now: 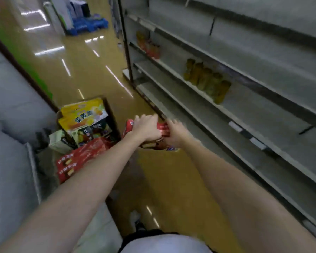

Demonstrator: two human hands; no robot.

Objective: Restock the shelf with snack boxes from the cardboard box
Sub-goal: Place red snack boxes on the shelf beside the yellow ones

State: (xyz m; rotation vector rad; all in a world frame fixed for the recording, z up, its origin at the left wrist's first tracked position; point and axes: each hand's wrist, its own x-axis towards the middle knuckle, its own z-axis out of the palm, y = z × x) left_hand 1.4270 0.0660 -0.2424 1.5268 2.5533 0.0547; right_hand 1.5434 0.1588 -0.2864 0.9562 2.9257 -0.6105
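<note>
Both arms reach forward over the aisle floor. My left hand (146, 127) and my right hand (175, 133) grip a red snack box (162, 129) from either side, held in the air just left of the grey shelf unit (244, 114). Down on the left stands the open cardboard box (109, 109), holding yellow snack boxes (83, 114) and a dark one. More red snack boxes (80, 157) lie stacked in front of it. The picture is blurred, so the box's print is unreadable.
The shelf boards on the right are mostly bare; a row of yellow-green canisters (207, 80) and some red-orange packs (149, 45) stand on them. A grey counter (11, 125) lines the left side. Blue crates (88, 24) sit far down the shiny tan floor.
</note>
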